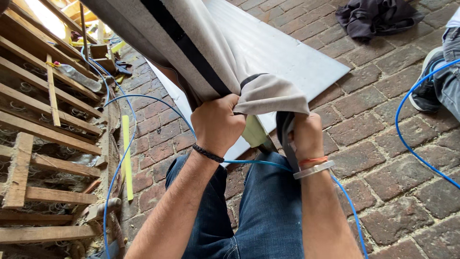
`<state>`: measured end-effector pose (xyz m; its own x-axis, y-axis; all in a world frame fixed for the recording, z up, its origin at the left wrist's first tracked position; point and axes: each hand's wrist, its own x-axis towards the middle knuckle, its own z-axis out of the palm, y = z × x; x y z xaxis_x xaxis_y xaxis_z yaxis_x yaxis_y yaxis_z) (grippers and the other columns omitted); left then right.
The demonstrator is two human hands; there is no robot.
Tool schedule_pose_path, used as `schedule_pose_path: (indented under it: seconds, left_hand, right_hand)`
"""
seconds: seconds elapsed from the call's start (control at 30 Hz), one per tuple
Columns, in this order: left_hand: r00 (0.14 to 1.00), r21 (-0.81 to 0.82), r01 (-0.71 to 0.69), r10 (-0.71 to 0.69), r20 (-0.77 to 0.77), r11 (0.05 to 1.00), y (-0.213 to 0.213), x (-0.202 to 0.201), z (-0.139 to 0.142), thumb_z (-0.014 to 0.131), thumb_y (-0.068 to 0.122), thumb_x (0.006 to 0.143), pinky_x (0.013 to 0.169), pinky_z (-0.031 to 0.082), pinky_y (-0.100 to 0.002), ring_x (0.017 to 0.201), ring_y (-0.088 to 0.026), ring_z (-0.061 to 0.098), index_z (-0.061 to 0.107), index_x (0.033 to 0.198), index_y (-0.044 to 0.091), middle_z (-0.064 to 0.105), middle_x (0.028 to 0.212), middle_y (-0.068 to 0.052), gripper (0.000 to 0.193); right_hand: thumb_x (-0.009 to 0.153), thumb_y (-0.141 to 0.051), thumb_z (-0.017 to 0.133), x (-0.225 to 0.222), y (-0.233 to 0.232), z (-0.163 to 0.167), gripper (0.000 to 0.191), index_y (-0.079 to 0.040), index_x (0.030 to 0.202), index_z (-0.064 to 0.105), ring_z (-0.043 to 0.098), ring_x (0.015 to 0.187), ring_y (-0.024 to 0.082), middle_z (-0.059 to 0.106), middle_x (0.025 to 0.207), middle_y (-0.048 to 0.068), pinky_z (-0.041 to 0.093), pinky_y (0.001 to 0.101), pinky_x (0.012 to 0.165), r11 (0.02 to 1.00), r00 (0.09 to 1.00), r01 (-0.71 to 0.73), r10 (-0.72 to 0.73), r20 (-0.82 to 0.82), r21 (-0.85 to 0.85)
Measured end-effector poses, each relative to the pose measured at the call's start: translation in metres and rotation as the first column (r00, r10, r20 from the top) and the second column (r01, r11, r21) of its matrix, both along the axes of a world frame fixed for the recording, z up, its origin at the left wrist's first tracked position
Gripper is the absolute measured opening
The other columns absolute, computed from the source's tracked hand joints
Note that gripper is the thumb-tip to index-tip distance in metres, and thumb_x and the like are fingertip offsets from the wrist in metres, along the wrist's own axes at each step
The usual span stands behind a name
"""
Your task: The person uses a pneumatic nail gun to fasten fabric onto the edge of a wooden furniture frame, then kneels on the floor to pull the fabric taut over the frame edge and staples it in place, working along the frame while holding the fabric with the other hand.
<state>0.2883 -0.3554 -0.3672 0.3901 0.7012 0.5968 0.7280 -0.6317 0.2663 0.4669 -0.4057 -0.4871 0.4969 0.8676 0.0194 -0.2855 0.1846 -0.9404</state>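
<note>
Head view: long grey fabric-covered panel with a black stripe [191,43] slants from upper left down to the knees over red brick paving [383,192]. Left hand [218,122] fists its bunched cloth corner; right hand [306,136] grips a dark tool [285,125].

Grey fabric [201,52] cut off by top edge.

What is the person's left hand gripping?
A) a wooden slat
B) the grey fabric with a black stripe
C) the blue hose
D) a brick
B: the left hand is clenched around a bunched fold of the grey fabric with its black stripe, while the blue hose runs loose beneath it over the brick floor.
</note>
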Motion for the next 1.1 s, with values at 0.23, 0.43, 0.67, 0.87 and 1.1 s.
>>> schedule_pose_path:
  seconds: [0.23, 0.43, 0.67, 0.87, 1.1]
  left_hand:
    - [0.985, 0.208, 0.156, -0.137, -0.101, 0.966, -0.01, -0.002, -0.005, 0.069, 0.01, 0.064, 0.067, 0.051, -0.043, 0.071, -0.03, 0.067, 0.068, 0.075, 0.014, 0.068, 0.071, -0.006, 0.012]
    - [0.904, 0.301, 0.353, -0.241, -0.353, 0.886, -0.015, -0.007, -0.017, 0.082, 0.029, 0.058, 0.075, 0.044, -0.041, 0.074, -0.024, 0.058, 0.062, 0.073, 0.012, 0.058, 0.07, -0.001, 0.029]
    - [0.844, 0.335, 0.413, -0.218, -0.49, 0.847, -0.011, -0.015, -0.026, 0.074, 0.017, 0.07, 0.071, 0.042, -0.035, 0.073, -0.018, 0.057, 0.068, 0.079, 0.013, 0.058, 0.072, 0.004, 0.012]
    - [0.826, 0.298, 0.465, -0.288, -0.485, 0.833, -0.007, -0.024, -0.035, 0.07, 0.019, 0.072, 0.074, 0.044, -0.035, 0.078, -0.018, 0.057, 0.068, 0.079, 0.013, 0.058, 0.073, 0.004, 0.01]
    - [0.724, 0.232, 0.559, -0.332, -0.604, 0.796, 0.005, -0.038, -0.043, 0.067, 0.023, 0.073, 0.08, 0.043, -0.034, 0.086, -0.016, 0.059, 0.066, 0.067, 0.02, 0.059, 0.076, 0.006, 0.006]
  right_hand:
    - [0.098, -0.047, 0.033, -0.066, -0.032, 0.021, 0.057, -0.002, 0.116, 0.063, 0.071, 0.087, 0.024, 0.073, 0.104, 0.009, 0.061, 0.0373, 0.074, 0.899, 0.603, -0.328, 0.435, -0.668, 0.289]
    - [0.111, -0.031, 0.049, -0.065, -0.005, -0.008, 0.032, -0.005, 0.121, 0.064, 0.066, 0.102, 0.026, 0.069, 0.114, 0.012, 0.055, 0.0375, 0.087, 0.801, 0.405, -0.056, 0.564, -0.719, 0.597]
    - [0.091, -0.051, 0.051, -0.078, -0.003, 0.007, 0.052, -0.013, 0.124, 0.065, 0.064, 0.115, 0.029, 0.068, 0.119, 0.008, 0.051, 0.0442, 0.102, 0.864, 0.356, 0.135, 0.415, -0.837, 0.486]
    - [0.092, -0.042, 0.05, -0.076, 0.008, 0.001, 0.049, -0.01, 0.128, 0.062, 0.063, 0.118, 0.027, 0.068, 0.124, 0.009, 0.049, 0.0431, 0.106, 0.905, 0.384, 0.131, 0.331, -0.862, 0.406]
    - [0.101, -0.007, 0.062, -0.09, 0.032, -0.034, 0.022, 0.001, 0.121, 0.058, 0.068, 0.094, 0.018, 0.068, 0.106, 0.008, 0.058, 0.0304, 0.084, 0.949, 0.551, 0.069, 0.221, -0.805, 0.308]
